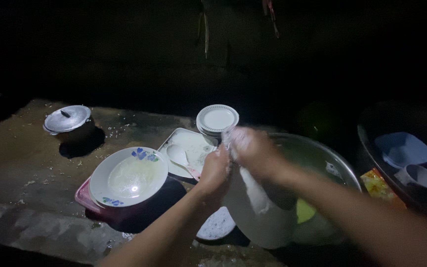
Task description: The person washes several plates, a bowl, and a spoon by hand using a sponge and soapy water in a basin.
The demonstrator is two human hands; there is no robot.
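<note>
Both my hands are gripping a big white plate (pixel 258 212) at centre frame, left hand (pixel 215 173) on its rim, right hand (pixel 253 151) on its face, over the metal basin (pixel 322 153). Tight here: floral plate (pixel 128 176) and tray (pixel 193 143) crowd left. Wet concrete bench (pixel 21 163), open at lower left, dark all round.

- White plate (pixel 258 210): large, round, soapy, held tilted on edge over the metal basin's (pixel 342 165) near-left rim, blurred.
</note>
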